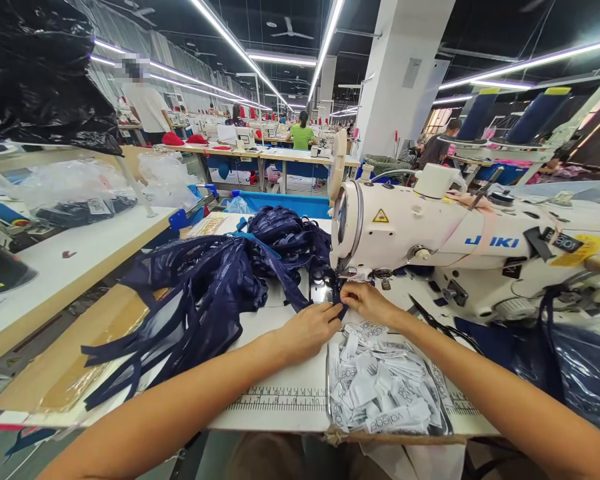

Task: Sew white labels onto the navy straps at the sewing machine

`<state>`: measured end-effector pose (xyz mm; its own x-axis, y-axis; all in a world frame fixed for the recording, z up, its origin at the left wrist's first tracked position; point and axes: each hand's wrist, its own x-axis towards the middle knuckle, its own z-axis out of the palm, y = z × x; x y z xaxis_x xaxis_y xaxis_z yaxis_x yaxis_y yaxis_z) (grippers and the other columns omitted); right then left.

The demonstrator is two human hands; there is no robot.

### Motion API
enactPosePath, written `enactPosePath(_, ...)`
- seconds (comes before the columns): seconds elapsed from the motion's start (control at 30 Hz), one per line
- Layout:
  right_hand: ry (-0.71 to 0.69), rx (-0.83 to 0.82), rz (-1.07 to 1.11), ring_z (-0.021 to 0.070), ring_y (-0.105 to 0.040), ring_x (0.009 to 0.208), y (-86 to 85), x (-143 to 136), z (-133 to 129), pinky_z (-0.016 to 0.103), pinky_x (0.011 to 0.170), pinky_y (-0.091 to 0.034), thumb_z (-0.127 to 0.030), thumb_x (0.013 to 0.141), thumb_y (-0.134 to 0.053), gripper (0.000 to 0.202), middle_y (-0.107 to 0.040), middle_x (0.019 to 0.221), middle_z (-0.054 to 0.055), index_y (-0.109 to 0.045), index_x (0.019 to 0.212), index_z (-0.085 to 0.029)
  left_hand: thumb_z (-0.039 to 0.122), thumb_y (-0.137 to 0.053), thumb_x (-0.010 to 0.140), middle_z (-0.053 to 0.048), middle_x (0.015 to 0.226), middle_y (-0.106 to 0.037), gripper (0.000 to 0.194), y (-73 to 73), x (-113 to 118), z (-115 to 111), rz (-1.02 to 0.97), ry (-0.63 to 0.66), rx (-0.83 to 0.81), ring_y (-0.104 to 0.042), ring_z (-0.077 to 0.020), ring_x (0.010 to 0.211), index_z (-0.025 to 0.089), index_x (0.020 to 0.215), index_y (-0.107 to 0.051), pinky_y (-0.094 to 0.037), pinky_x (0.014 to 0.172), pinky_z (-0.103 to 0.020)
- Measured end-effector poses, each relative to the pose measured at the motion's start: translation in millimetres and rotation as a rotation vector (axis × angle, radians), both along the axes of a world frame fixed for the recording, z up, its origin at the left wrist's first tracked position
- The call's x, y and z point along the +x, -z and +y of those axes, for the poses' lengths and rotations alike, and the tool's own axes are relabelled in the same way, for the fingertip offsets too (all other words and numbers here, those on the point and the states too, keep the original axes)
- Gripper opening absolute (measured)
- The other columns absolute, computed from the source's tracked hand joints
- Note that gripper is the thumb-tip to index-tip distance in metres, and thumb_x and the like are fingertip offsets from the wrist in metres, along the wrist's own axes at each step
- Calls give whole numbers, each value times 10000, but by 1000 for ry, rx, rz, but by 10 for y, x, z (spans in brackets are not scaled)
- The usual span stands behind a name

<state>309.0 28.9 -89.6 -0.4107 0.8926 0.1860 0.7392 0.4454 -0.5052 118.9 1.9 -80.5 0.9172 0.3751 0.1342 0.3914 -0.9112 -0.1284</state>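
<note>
A white sewing machine (395, 227) stands at the right, its needle area low on its left end. Just in front of that area, my left hand (313, 330) is closed on the edge of navy fabric (230, 267). Close beside it, my right hand (367, 300) pinches the same fabric near the machine's foot. The fabric spreads in a heap to the left, with loose straps hanging toward the front left. A tray of white printed labels (385, 387) lies below my hands. The fabric between my fingertips is mostly hidden.
Black scissors (443, 323) lie right of my right hand. Plastic-wrapped navy fabric (587, 367) sits at the far right. A ruler strip (280, 399) runs along the front edge. Another white table (75, 260) is at left. Several people are farther back, one in green (301, 137).
</note>
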Motion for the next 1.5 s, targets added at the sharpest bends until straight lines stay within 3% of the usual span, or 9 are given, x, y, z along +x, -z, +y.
enactPosePath(0.23,-1,-67,95,117,-467,576,28,47,20,239,557,-378,-173,748,-446,118,-522,609,-25,-491,639,-185,-24,-424,696,-141,1228,-497,262,51,24,78,-48,3,-9,-494,-227,992,107,897,-529,-447,814,-326)
enactPosePath(0.4,30,-16,84,112,-447,539,79,39,22,229,523,-360,-143,736,-444,116,-501,574,-33,-485,636,-184,-10,-431,683,-119,1162,-535,263,-3,25,100,-47,3,-50,-489,-221,958,115,895,-523,-442,790,-332)
enactPosePath(0.5,13,112,-14,125,-471,583,80,28,-25,236,545,-377,-112,751,-446,121,-529,618,-14,-510,675,-181,2,-440,685,-113,1157,-539,255,-24,17,107,-61,11,-47,-494,-223,942,120,893,-526,-443,779,-344)
enactPosePath(0.67,-147,419,-338,187,-522,773,15,15,-229,332,722,-432,-55,801,-415,196,-595,842,86,-585,787,-151,17,-427,729,-121,1087,-586,215,-10,-22,128,-100,54,-76,-511,-212,994,108,879,-551,-434,861,-320)
enactPosePath(0.8,-196,537,-494,217,-533,844,1,53,-314,381,790,-437,-6,787,-413,253,-609,901,118,-610,898,-121,44,-424,750,-126,1068,-596,231,10,-45,155,-119,59,-104,-525,-200,1037,106,927,-558,-416,920,-320)
enactPosePath(1.03,-254,577,-489,210,-568,966,75,237,-130,354,809,-489,-9,795,-411,333,-627,1049,117,-594,1051,-118,51,-448,757,-143,1091,-588,250,79,107,160,-120,-15,-32,-533,-215,1050,78,984,-549,-426,929,-318)
enactPosePath(1.23,-242,502,-497,202,-586,994,24,291,-80,295,694,-536,-1,778,-404,387,-610,1122,121,-590,1088,-141,29,-460,744,-163,1070,-583,245,99,217,166,-94,-59,-23,-538,-230,1037,78,969,-544,-445,904,-345)
enactPosePath(1.5,-236,501,-510,194,-602,964,-4,276,-64,313,759,-523,-5,785,-389,383,-619,1116,114,-601,1076,-136,22,-459,738,-167,1098,-570,270,87,230,182,-74,-71,-22,-531,-243,1048,66,989,-549,-445,907,-346)
